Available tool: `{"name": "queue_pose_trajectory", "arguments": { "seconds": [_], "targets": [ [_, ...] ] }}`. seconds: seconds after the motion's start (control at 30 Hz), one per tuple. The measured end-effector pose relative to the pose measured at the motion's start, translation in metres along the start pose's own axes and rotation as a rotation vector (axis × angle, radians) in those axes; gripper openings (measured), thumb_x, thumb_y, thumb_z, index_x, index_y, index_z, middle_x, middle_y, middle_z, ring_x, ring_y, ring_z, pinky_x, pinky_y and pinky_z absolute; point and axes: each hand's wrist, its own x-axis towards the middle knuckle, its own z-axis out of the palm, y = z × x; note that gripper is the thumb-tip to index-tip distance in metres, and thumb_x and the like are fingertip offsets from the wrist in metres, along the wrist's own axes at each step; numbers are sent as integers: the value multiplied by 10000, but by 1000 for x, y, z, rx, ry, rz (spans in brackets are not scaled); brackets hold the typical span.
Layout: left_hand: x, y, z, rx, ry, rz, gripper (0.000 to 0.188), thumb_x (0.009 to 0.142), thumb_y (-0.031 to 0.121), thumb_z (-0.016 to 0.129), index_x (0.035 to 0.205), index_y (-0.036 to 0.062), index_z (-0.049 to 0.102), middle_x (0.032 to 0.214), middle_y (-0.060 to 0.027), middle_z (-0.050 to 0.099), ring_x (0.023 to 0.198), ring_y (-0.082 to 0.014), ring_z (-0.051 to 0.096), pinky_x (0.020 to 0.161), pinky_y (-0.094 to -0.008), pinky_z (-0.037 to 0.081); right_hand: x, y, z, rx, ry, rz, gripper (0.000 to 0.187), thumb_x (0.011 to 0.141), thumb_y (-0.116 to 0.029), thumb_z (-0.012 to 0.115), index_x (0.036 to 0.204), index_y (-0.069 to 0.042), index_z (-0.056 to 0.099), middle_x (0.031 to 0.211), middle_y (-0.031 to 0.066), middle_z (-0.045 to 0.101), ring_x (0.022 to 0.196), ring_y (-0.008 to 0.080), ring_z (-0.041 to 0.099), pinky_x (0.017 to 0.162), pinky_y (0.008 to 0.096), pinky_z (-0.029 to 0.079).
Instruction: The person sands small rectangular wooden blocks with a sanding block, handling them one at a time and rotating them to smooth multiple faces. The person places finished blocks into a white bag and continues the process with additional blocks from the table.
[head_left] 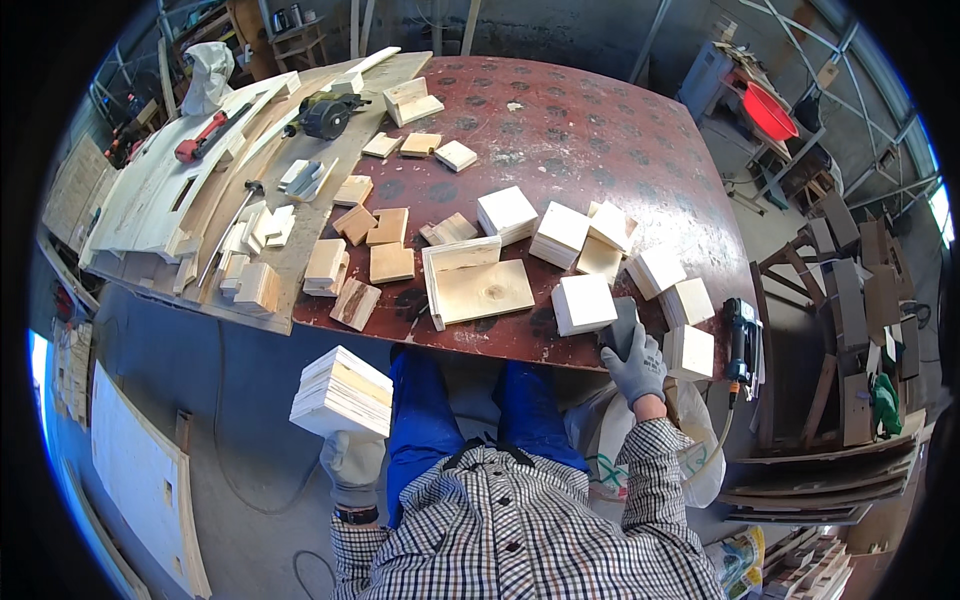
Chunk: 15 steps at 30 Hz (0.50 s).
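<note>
In my gloved left hand (352, 464), held off the table's front edge, is a block of layered wood (343, 395) with its striped edges facing up; most of the fingers are hidden beneath it. My gloved right hand (637, 368) is closed around a dark grey block (621, 325) at the table's front edge; its exact kind I cannot make out. Beside that hand stand pale wooden blocks (583, 305), several more of them curving round to the right. An open wooden corner piece (487, 290) lies left of them.
The red-brown table (600, 120) also carries small wood pieces (391, 263). A black nail gun (741, 340) with a hose lies at its right edge. On the plywood at left rest a circular saw (328, 117), a hammer (240, 215) and a red tool (201, 138).
</note>
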Motion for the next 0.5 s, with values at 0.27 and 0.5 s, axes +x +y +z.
{"name": "queue_pose_trajectory", "arguments": {
  "seconds": [0.27, 0.5],
  "targets": [
    [-12, -13, 18, -189, -102, 78, 891, 914, 360, 856, 1663, 174, 411, 1718, -113, 401, 1558, -405, 387, 1236, -646, 351, 22, -14, 0, -56, 99, 51, 968, 890, -465, 783, 1638, -39, 340, 1375, 267, 609, 1250, 470, 607, 1043, 556, 494],
    [-16, -2, 26, 117, 93, 89, 845, 782, 45, 848, 1559, 79, 519, 1499, -121, 625, 1408, -292, 587, 1214, -478, 454, -67, -18, -49, 1299, 333, 17, 675, 1060, -239, 614, 1631, 6, 352, 1372, 161, 611, 1185, 239, 640, 981, 387, 527]
  ]
}}
